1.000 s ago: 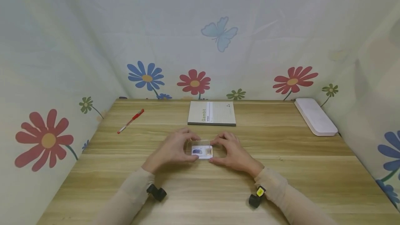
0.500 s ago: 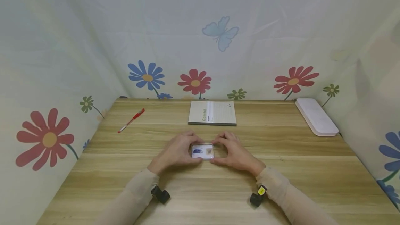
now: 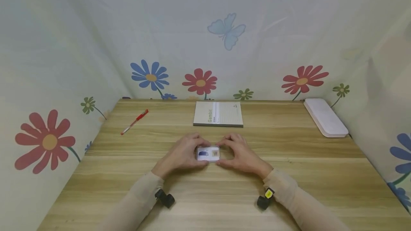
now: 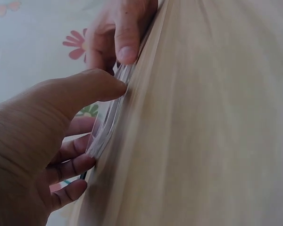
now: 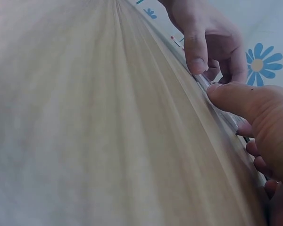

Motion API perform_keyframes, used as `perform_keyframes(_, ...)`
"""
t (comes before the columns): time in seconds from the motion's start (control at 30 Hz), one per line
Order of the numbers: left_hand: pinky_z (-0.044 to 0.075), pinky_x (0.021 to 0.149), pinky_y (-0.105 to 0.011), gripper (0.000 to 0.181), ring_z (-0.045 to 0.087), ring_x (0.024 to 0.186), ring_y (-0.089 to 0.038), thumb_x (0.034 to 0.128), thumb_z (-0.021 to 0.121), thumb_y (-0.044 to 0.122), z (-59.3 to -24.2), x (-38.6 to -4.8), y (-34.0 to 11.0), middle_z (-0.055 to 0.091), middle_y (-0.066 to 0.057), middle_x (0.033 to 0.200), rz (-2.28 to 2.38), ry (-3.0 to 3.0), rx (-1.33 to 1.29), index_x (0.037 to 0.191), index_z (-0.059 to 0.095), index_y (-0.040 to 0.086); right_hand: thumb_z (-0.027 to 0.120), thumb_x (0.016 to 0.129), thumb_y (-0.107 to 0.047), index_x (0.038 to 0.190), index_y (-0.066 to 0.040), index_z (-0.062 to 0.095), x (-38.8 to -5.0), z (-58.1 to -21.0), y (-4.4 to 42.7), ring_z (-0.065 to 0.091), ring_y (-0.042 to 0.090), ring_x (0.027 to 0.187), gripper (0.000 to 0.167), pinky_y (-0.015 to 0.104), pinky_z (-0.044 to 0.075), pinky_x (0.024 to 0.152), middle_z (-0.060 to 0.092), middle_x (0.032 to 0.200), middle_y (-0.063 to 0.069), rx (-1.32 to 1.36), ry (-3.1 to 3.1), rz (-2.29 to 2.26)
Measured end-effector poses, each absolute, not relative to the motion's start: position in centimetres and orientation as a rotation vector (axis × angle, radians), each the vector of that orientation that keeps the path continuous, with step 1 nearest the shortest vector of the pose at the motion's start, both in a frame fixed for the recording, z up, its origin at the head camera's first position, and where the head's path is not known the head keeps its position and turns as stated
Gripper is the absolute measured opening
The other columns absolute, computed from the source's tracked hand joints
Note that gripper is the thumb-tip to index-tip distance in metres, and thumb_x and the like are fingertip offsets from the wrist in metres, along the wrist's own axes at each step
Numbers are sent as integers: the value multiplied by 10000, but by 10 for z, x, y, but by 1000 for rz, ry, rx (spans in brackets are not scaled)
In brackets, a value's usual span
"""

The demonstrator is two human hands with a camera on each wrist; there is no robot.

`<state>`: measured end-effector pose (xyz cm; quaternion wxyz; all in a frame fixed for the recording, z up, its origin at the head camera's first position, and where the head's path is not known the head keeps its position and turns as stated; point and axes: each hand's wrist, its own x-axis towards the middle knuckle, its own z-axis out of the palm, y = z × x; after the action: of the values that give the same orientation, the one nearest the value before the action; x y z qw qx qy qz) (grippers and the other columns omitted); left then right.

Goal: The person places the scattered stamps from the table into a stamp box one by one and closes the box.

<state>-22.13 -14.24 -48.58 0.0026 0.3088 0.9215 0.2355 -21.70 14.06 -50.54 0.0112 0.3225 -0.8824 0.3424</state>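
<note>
A small flat clear plastic case (image 3: 208, 154) with a white printed card showing through it lies on the wooden table, between both hands. My left hand (image 3: 182, 153) pinches its left end, thumb on the near edge and fingers at the far edge. At the right end my right hand (image 3: 241, 154) holds it the same way. In the left wrist view the clear edge of the case (image 4: 106, 125) shows between thumb and fingers, low against the tabletop. The right wrist view shows only a thin strip of it beside the thumb.
Beyond the hands lies a notebook (image 3: 218, 114) at the table's back edge. A red pen (image 3: 135, 121) is at the back left, and a pale oblong case (image 3: 325, 117) at the back right. Flower-printed curtains (image 3: 179, 27) surround the table.
A clear cover, tilted above the white card a second ago, has come down flat over it. My left hand has shifted slightly right; the right hand has stayed nearly in place.
</note>
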Motion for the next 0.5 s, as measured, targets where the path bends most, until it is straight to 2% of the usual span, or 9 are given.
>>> perform_keyframes(0.07, 543, 1038, -427, 635, 627, 1152, -183, 836, 969, 439, -485, -221, -146, 689, 33, 1303, 739, 2874, 955, 1403, 757, 247, 944, 894, -442, 1393, -205, 752, -217, -506, 140, 469, 268, 1374, 585, 573, 379, 1170, 576, 1389, 21, 1010, -2750, 1062)
perform_keyframes(0.23, 527, 1127, -459, 649, 639, 1230, -155, 818, 997, 403, -482, -222, -157, 704, 66, 1354, 784, 2839, 906, 1402, 754, 258, 956, 886, -421, 1398, -197, 757, -218, -506, 140, 469, 277, 1370, 593, 577, 377, 1168, 582, 1387, 32, 1009, -2738, 1062)
perform_keyframes(0.37, 532, 1113, -408, 619, 640, 1138, -82, 802, 1016, 402, -481, -223, -162, 708, 127, 1257, 812, 2825, 874, 1350, 769, 252, 955, 887, -427, 1419, -212, 753, -218, -507, 141, 468, 269, 1367, 608, 568, 385, 1165, 573, 1393, 15, 998, -2749, 1053)
perform_keyframes(0.5, 534, 1109, -405, 609, 640, 1118, -78, 801, 1014, 419, -481, -224, -163, 713, 137, 1230, 798, 2826, 879, 1335, 776, 248, 944, 898, -448, 1440, -232, 737, -218, -509, 140, 465, 261, 1373, 619, 560, 385, 1171, 566, 1409, 3, 993, -2763, 1044)
